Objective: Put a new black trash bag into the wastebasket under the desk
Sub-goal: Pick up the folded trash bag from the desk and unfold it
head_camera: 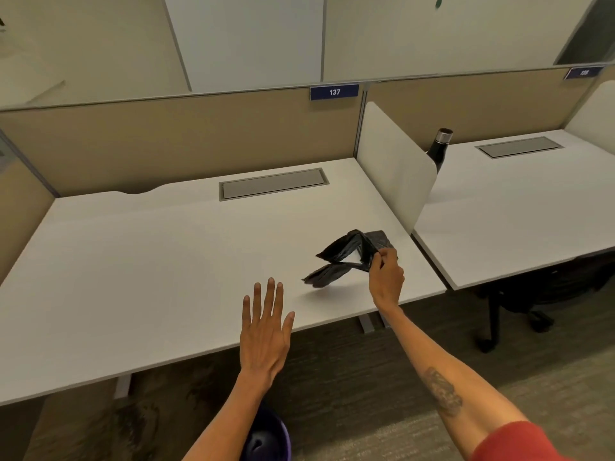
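The right hand [386, 274] was pinched shut on a folded black plastic trash bag [346, 257], lifting its partly unfolded pleats just above the white table [149, 261], while the left hand [264, 331] hovered flat, fingers spread and holding nothing. The task looked barely begun: the bag still needed shaking open and fitting, and no wastebasket was clearly visible. Beige partitions [166, 141] backed the table, dark carpet lay below.

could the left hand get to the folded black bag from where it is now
Probably yes: the left hand hovers open over the desk, and only bare desktop lies between it and the trash bag pinched in the right hand.
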Tool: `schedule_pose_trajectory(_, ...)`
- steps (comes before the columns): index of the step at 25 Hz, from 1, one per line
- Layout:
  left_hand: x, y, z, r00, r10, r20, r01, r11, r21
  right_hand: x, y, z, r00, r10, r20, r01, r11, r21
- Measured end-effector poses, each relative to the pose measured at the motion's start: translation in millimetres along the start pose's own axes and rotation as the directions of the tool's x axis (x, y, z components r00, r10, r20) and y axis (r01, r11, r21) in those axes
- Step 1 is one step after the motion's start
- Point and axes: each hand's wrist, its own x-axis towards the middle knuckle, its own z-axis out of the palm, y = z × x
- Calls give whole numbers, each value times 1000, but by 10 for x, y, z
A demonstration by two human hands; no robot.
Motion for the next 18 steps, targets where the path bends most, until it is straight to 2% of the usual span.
schedule_pose_trajectory(6, -358, -84, -280, 1000, 8, -10, -8, 1000, -16, -660, -326, -88, 1000, 18, -23, -13, 979, 206)
schedule_pose_trajectory(12, -708, -283, -700, 998, 28, -57, -32, 996, -84, -1369, -785, -184, 999, 39, -4, -34, 912, 409)
schedule_pose_trajectory(18, -1149, -572, -1144, 991, 61, -115, -73, 992, -99, -2091, -1287, -296, 986, 123, 115, -167, 789, 591)
